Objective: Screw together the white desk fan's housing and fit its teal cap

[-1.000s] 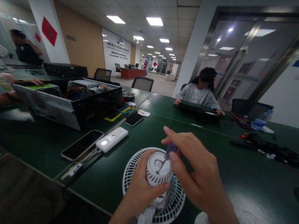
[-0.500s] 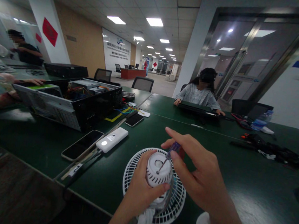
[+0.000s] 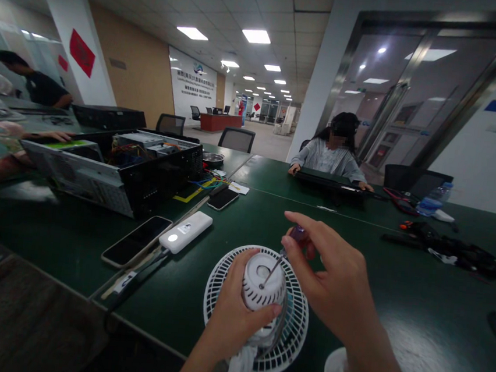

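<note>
A small white fan (image 3: 292,345) lies grille-down on the green table, its round motor housing (image 3: 253,280) facing up. My left hand (image 3: 236,310) is closed around that housing, thumb on the near side and fingers on the far left. In my right hand (image 3: 327,270) a screwdriver (image 3: 274,264) is pinched by its purple handle, mostly hidden by the fingers. Its thin metal shaft slants down to the left, and the tip meets a screw hole in the housing's top. A bundled white cord (image 3: 242,365) hangs at the fan's near side.
Left of the fan lie a white power bank (image 3: 186,231) with a cable, a phone (image 3: 137,241) and another phone (image 3: 223,199). An open computer case (image 3: 144,170) stands farther left, with another person's hands beside it. Across the table a person (image 3: 333,147) holds a dark flat panel (image 3: 333,185).
My right hand has shifted slightly right, and its fingers have turned on the screwdriver's handle, which now leans more to the right. My left hand and the fan stay put.
</note>
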Demonstrator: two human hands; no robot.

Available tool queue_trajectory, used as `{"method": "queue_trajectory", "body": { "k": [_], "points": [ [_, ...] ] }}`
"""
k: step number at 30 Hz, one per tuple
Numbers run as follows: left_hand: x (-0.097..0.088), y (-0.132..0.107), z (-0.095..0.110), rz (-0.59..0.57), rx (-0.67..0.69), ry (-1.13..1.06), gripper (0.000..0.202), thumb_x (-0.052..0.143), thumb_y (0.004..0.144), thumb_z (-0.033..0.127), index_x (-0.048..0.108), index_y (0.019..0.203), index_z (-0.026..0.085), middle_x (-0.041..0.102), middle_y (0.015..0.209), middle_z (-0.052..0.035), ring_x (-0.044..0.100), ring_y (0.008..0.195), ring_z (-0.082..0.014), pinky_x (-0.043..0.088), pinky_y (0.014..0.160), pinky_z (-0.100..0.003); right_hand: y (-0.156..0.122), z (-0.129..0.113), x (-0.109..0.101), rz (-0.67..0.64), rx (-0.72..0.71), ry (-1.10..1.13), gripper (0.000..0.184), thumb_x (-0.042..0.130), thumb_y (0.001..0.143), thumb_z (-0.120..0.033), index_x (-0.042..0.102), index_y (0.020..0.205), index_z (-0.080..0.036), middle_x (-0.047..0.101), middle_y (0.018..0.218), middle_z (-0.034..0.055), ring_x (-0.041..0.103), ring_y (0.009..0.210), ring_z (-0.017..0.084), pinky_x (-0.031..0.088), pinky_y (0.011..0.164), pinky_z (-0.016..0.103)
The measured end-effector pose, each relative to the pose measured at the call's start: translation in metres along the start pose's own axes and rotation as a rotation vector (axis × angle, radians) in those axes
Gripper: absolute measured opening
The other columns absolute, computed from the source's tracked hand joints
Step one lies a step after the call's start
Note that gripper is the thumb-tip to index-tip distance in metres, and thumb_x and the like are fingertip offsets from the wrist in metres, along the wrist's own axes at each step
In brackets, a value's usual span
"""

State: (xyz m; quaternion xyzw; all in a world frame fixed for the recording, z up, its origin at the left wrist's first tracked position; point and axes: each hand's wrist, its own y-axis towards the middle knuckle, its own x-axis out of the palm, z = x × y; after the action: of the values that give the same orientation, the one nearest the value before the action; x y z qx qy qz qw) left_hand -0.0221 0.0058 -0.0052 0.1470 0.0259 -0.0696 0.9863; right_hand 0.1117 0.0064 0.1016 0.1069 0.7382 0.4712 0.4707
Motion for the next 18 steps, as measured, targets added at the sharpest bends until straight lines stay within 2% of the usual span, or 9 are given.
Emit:
{"method": "queue_trajectory", "body": {
  "k": [4,9,18],
  "points": [
    [-0.0005,0.0000,-0.0007,-0.013,0.003,0.013,0.068,0.071,0.065,0.022,0.038,0.125,0.023,0.045,0.130,-0.0084,0.041,0.123,-0.0293,0.027,0.106,-0.048,-0.0011,0.0012,0.0003,0.026,0.020,0.004,0.023,0.049,0.084,-0.017,0.058,0.104,-0.008,0.066,0.078,0.0066,0.059,0.066,0.015,0.048,0.057,0.027],
    [-0.0011,-0.0002,-0.0035,-0.018,-0.004,0.018,0.069,0.072,0.064,0.023,0.039,0.126,0.024,0.045,0.131,-0.0083,0.042,0.122,-0.0298,0.032,0.103,-0.046,0.0001,0.0010,-0.0003,0.039,0.032,0.004,0.023,0.049,0.084,-0.016,0.057,0.105,-0.011,0.066,0.078,0.0053,0.059,0.064,0.015,0.048,0.058,0.027],
    [-0.0009,0.0000,-0.0039,-0.011,0.012,0.032,0.069,0.071,0.064,0.020,0.039,0.126,0.024,0.045,0.130,-0.0072,0.041,0.123,-0.0289,0.030,0.105,-0.046,-0.0004,0.0012,-0.0007,0.037,0.033,-0.009,0.024,0.048,0.085,-0.017,0.058,0.104,-0.008,0.066,0.077,0.0067,0.059,0.064,0.015,0.048,0.059,0.028]
  ]
}}
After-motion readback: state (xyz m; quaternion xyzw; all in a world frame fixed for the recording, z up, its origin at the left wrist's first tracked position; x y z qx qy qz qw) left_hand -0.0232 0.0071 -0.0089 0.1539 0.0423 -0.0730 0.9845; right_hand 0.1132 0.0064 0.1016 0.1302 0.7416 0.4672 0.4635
